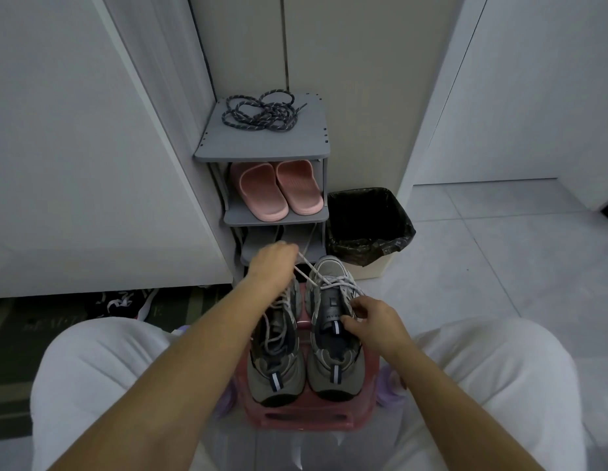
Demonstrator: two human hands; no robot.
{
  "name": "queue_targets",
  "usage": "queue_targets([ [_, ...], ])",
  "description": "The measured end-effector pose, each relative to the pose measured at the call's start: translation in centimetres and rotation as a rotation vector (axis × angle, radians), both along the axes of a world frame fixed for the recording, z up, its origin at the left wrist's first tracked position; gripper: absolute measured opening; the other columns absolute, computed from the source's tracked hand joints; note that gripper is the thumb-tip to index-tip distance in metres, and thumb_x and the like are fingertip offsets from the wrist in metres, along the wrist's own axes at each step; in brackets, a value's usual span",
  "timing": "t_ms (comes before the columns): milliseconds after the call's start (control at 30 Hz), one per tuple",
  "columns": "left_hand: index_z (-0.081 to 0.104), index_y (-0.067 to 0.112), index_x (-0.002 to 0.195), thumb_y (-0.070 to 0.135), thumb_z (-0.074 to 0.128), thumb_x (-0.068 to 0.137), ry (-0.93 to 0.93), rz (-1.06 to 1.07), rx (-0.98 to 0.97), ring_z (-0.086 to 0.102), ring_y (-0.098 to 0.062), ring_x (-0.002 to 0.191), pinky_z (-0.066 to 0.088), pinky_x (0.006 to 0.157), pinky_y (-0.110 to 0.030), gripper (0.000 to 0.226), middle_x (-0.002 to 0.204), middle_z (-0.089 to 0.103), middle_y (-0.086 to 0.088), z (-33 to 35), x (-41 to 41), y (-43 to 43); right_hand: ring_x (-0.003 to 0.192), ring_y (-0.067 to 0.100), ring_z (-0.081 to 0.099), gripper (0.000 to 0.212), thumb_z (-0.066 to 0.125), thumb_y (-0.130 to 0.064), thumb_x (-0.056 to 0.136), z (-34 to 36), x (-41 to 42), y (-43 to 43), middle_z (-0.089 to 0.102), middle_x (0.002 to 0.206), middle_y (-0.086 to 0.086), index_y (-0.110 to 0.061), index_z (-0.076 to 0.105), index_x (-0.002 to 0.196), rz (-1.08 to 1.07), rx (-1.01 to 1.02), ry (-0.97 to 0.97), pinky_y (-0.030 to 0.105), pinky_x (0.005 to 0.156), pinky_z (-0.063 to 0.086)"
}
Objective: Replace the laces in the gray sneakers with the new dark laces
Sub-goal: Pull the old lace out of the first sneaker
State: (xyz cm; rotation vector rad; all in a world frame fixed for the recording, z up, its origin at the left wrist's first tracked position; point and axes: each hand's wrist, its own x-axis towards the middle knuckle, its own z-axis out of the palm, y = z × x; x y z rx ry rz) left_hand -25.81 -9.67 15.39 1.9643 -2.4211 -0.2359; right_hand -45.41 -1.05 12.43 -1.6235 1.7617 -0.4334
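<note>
The two gray sneakers stand side by side, toes pointing away from the person, on a pink plastic stool (296, 418) set between the person's knees. The left sneaker (273, 365) and the right sneaker (330, 372) fill nearly the whole stool top, with their heels close to its near edge. Both are threaded with light laces.

The left hand (271, 265) is raised beyond the toes, its fingers closed around the light lace (315, 276), which runs taut from the upper eyelets of the right sneaker up to that hand. The right hand (375, 319) grips the right sneaker at its opening, with the thumb on the tongue and the fingers curled over the outer side.

The dark laces (262, 112) lie in a loose tangle on the top board of a narrow gray shoe rack (262, 146), well apart from the sneakers and straight ahead of them. A pair of pink slippers (279, 190) sits on the shelf below.

The rack stands against a white cabinet panel (92, 164) on its left. A bin lined with a black bag (367, 229) stands just beside it on the right, near the right sneaker's toe. Pale floor tiles (500, 260) spread out to the right of the bin. A dark patterned mat (41, 328) lies on the left, under the cabinet's lower edge.
</note>
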Motion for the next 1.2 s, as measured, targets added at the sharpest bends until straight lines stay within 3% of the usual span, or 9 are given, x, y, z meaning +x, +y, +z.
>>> queue_targets([
  [133, 0.061, 0.009, 0.106, 0.003, 0.049, 0.089, -0.046, 0.067, 0.009, 0.057, -0.032, 0.103, 0.046, 0.084, -0.04, 0.021, 0.11, 0.06, -0.013, 0.5, 2.1, -0.8, 0.099, 0.019, 0.06, 0.039, 0.066, -0.031, 0.082, -0.1, 0.1, -0.1, 0.066, 0.11, 0.003, -0.015, 0.061, 0.117, 0.002, 0.008, 0.013, 0.029, 0.083, 0.048],
  [300, 0.064, 0.015, 0.113, 0.012, 0.051, 0.091, 0.112, -0.088, 0.111, 0.058, -0.029, 0.106, 0.049, 0.089, -0.041, 0.026, 0.115, 0.062, -0.008, -1.5, -0.8, 1.2, 0.099, 0.021, 0.06, 0.038, 0.066, -0.029, 0.082, 0.1, 0.2, 0.0, 0.066, 0.11, 0.005, -0.013, 0.061, 0.116, -0.001, -0.01, 0.017, 0.03, 0.084, 0.048],
  [567, 0.061, 0.013, 0.098, 0.005, 0.049, 0.089, 0.06, -0.084, 0.066, 0.057, -0.028, 0.102, 0.046, 0.079, -0.038, 0.018, 0.107, 0.06, -0.008, -2.2, -1.4, 1.4, 0.098, 0.021, 0.06, 0.036, 0.065, -0.028, 0.083, 0.3, 0.0, -0.1, 0.066, 0.109, 0.005, -0.013, 0.062, 0.116, 0.02, -0.014, 0.01, 0.032, 0.085, 0.049],
  [767, 0.061, 0.007, 0.101, -0.001, 0.048, 0.087, 0.045, 0.11, 0.019, 0.058, -0.032, 0.097, 0.048, 0.08, -0.041, 0.021, 0.106, 0.057, -0.012, -1.3, 2.7, 0.3, 0.091, 0.02, 0.06, 0.032, 0.065, -0.028, 0.082, 0.1, 0.1, -0.1, 0.067, 0.102, 0.004, -0.013, 0.063, 0.111, 0.013, -0.013, 0.01, 0.03, 0.079, 0.048],
  [933, 0.058, 0.008, 0.116, 0.004, 0.049, 0.089, 0.133, -0.043, 0.055, 0.057, -0.031, 0.104, 0.047, 0.087, -0.041, 0.029, 0.116, 0.055, -0.011, -1.7, -0.6, 1.3, 0.092, 0.021, 0.06, 0.031, 0.065, -0.028, 0.082, 0.2, 0.1, -0.1, 0.067, 0.102, 0.004, -0.013, 0.063, 0.11, 0.014, -0.022, 0.007, 0.032, 0.08, 0.05],
  [1033, 0.062, 0.01, 0.104, 0.006, 0.048, 0.09, 0.133, -0.135, 0.094, 0.056, -0.027, 0.104, 0.045, 0.086, -0.037, 0.02, 0.111, 0.059, -0.009, -2.2, -2.7, 1.9, 0.093, 0.021, 0.061, 0.032, 0.066, -0.028, 0.081, 0.2, 0.1, -0.1, 0.067, 0.102, 0.005, -0.013, 0.063, 0.11, 0.011, -0.023, 0.005, 0.034, 0.083, 0.051],
  [1200, 0.058, 0.01, 0.097, 0.001, 0.049, 0.087, 0.059, -0.091, 0.053, 0.057, -0.029, 0.097, 0.043, 0.076, -0.036, 0.016, 0.105, 0.057, -0.01, -1.9, -1.7, 1.6, 0.093, 0.019, 0.06, 0.033, 0.066, -0.028, 0.082, 0.1, 0.0, -0.1, 0.066, 0.102, 0.004, -0.013, 0.063, 0.111, 0.015, -0.018, -0.006, 0.032, 0.082, 0.05],
])
